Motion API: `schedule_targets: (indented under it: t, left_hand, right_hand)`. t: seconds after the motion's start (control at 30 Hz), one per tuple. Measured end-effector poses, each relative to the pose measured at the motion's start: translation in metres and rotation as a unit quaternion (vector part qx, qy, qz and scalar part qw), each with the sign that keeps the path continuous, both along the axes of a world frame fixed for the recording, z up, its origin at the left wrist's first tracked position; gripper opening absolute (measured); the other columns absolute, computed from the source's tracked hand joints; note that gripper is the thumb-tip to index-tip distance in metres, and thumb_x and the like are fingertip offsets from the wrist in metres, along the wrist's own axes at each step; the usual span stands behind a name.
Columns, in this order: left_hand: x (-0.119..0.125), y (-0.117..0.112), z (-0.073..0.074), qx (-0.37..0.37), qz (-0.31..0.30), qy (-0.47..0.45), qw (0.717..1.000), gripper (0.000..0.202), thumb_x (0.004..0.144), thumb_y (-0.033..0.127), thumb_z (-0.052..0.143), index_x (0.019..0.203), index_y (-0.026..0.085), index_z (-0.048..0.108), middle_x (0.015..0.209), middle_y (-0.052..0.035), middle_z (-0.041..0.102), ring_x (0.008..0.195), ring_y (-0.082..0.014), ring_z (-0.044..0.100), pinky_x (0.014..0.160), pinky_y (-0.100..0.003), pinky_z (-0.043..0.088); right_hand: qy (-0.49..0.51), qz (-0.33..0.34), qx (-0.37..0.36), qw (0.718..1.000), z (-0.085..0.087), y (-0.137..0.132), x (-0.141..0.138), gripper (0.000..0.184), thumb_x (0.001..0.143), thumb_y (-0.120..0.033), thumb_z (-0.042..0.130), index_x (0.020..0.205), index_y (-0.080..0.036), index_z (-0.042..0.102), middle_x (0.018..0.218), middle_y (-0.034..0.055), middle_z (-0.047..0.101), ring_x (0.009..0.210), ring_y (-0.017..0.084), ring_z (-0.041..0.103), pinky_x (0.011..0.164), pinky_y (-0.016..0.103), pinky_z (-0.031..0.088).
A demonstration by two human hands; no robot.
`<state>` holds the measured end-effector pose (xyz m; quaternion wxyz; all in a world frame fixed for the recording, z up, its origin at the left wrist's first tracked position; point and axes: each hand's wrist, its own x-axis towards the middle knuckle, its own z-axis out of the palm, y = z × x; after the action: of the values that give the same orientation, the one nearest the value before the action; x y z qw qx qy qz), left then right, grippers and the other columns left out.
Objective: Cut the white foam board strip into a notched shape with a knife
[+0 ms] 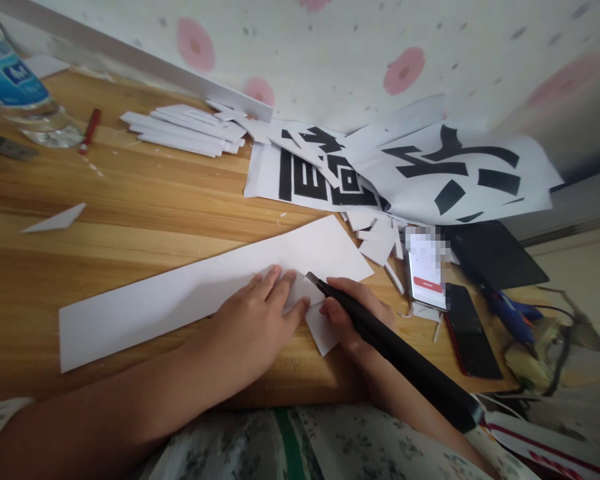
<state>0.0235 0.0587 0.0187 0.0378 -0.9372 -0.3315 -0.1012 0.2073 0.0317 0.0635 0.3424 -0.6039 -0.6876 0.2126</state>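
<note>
My left hand lies on a long white board, fingers stretched out and pressing on its surface. Between finger and thumb of my right hand is a knife with a thick, long black handle. Its short metal blade points up and left, and the tip appears to be at the board close to my left fingertips. A smaller white piece sticks out below the board, partly hidden by my right hand. The board's right end is wider than its left end.
Printed sheets with large black characters lean at the back. White strips and offcuts lie nearby. A water bottle stands left. Right are a lit phone, a dark phone and a blue glue gun.
</note>
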Motion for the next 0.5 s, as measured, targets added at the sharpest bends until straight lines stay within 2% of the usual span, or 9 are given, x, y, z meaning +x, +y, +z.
schedule_targets:
  t: [0.2, 0.5]
  left_hand:
    - [0.000, 0.000, 0.001, -0.009, 0.000, -0.002, 1.000, 0.037, 0.091, 0.020, 0.053, 0.127, 0.016, 0.061, 0.136, -0.0246, 0.055, 0.126, -0.0394, 0.052, 0.097, -0.054, 0.049]
    - [0.000, 0.001, 0.000, -0.003, 0.002, -0.011, 1.000, 0.034, 0.091, 0.021, 0.055, 0.124, 0.016, 0.063, 0.134, -0.0251, 0.056, 0.124, -0.0410, 0.054, 0.095, -0.054, 0.051]
  right_hand:
    - [-0.005, -0.011, 0.020, 1.000, -0.017, 0.003, 0.003, 0.019, 0.088, -0.024, 0.059, 0.107, -0.027, 0.064, 0.090, 0.0018, 0.074, 0.081, 0.020, 0.072, 0.071, 0.031, 0.060]
    - [-0.027, -0.011, 0.035, 0.999, -0.020, 0.006, 0.005, 0.015, 0.087, -0.025, 0.059, 0.101, -0.026, 0.064, 0.080, 0.0010, 0.073, 0.068, 0.017, 0.070, 0.060, 0.028, 0.057]
